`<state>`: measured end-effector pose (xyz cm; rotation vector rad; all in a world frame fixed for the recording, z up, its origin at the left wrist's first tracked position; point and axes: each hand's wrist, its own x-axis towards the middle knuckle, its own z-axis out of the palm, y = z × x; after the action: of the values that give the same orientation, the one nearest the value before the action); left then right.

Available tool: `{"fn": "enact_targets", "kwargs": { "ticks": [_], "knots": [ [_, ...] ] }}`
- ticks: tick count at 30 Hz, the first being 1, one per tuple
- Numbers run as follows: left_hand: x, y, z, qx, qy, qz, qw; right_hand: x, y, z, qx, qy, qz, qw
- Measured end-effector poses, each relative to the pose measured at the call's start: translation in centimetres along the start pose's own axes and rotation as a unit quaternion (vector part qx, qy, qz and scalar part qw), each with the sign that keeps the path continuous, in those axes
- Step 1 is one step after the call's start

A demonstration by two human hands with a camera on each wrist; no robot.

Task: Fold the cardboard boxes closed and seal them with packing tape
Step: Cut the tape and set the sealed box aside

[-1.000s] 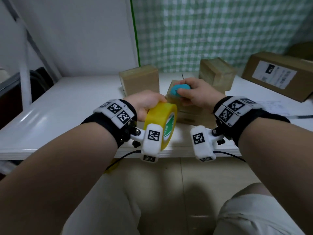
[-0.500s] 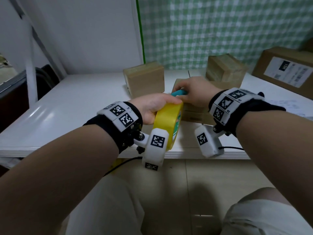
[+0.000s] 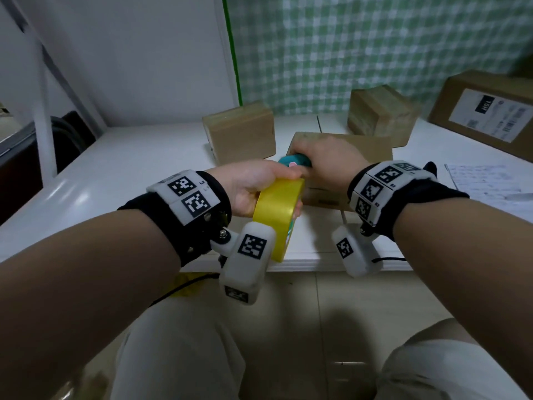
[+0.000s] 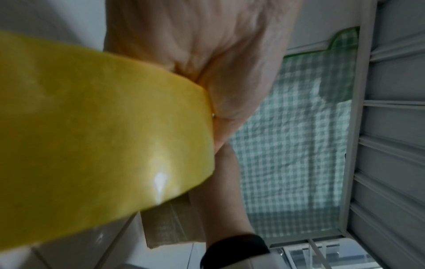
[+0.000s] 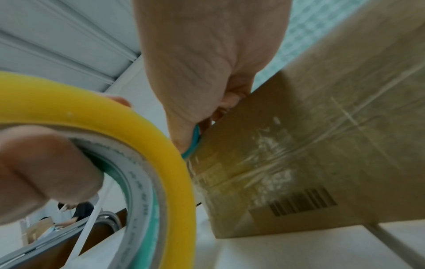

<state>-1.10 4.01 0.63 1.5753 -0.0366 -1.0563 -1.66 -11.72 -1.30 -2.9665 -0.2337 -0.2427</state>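
Note:
My left hand point(image 3: 259, 183) grips a yellow roll of packing tape point(image 3: 277, 215) upright near the table's front edge, with a finger through its core point(image 5: 46, 163). The same tape roll point(image 4: 92, 136) fills the left wrist view. My right hand point(image 3: 326, 160) is curled round a small teal cutter point(image 3: 294, 163), whose teal edge point(image 5: 193, 145) lies against the near upper edge of a closed cardboard box point(image 3: 346, 145). Clear tape runs over the box's front face point(image 5: 287, 154). The cutter's blade is hidden.
Two small taped boxes stand behind, one at centre left point(image 3: 240, 131) and one at right point(image 3: 377, 114). A larger labelled carton point(image 3: 487, 116) sits at far right, with papers point(image 3: 484, 180) in front of it. The white table point(image 3: 115, 174) ends just below my wrists.
Both hands have moved slightly forward and right over the box. The right hand with the cutter has turned down onto the box's near edge, and the tape roll has stayed close beside it.

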Motion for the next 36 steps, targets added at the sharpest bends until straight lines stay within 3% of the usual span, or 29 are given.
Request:
{"fn": "enact_targets", "kwargs": {
  "ticks": [11,14,17,19,23,28,36],
  "knots": [
    [-0.9,-0.7,0.2,-0.013,0.049,-0.027,0.998,0.0,-0.5,0.0,0.009,0.007,0.025,1.0],
    [-1.0,-0.5,0.4,-0.01,0.08,-0.024,0.996,0.1,0.1,-0.7,0.127,0.028,0.066,0.989],
    [-1.1,-0.4,0.5,-0.029,0.105,-0.014,0.994,-0.4,0.3,-1.7,0.272,0.028,0.086,0.958],
    [-1.1,-0.4,0.6,-0.034,0.109,-0.003,0.993,-0.8,0.2,-2.2,0.296,0.003,0.076,0.952],
    [-1.1,-0.5,0.6,-0.025,0.106,-0.006,0.994,-1.4,-0.1,-2.9,0.184,-0.025,0.051,0.981],
    [-0.9,-0.4,0.4,0.0,0.09,-0.022,0.996,-1.3,-0.8,-2.6,0.1,-0.01,0.045,0.994],
    [-0.6,-0.4,0.0,0.003,0.066,-0.032,0.997,-0.8,-1.8,-2.1,0.076,-0.03,0.036,0.996]
  ]
}}
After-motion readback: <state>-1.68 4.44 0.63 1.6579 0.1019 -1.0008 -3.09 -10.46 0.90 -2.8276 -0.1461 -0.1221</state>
